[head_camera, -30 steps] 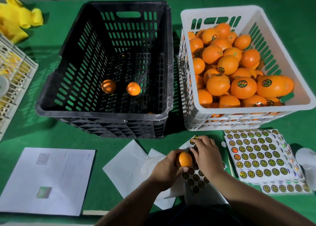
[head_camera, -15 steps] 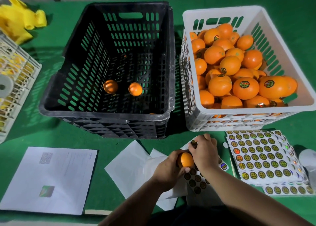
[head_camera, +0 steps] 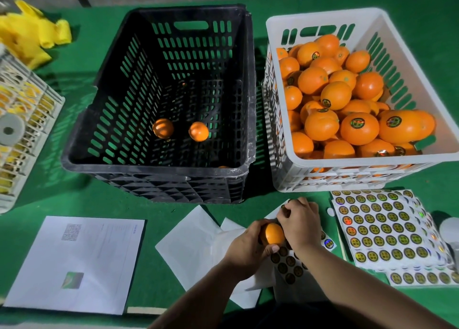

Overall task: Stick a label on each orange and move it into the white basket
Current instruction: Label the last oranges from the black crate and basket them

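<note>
At table front, orange: I see my left hand (head_camera: 244, 248) wrapped around one orange (head_camera: 272, 233), thumb under it, just above the partly used label sheet (head_camera: 288, 266).
Right hand: my right hand (head_camera: 299, 223) sits just beside that orange, fingers curled down at the sheet's far edge; they seem to pinch a dark label, though I cannot tell for sure.
Label sheet: several round dark stickers show on it below the held orange, over loose white backing papers (head_camera: 191, 244).
Full sheets: a stack of full sticker sheets (head_camera: 387, 229) lies to the right of my hands, near the front of the white basket.
White basket: the white basket (head_camera: 323, 162) stands at right, heaped with oranges, several showing round labels.
Black crate: the black crate (head_camera: 159, 169) stands just beside it on the left; two oranges (head_camera: 163, 127) lie well apart from the walls on its floor, and the edge of another peeks at the near wall.
Table: green cloth (head_camera: 99, 202) covers it; a printed sheet (head_camera: 74, 261) lies at front left.
Far left: a pale rack (head_camera: 29, 119) and yellow netting (head_camera: 27, 40) sit there.
</note>
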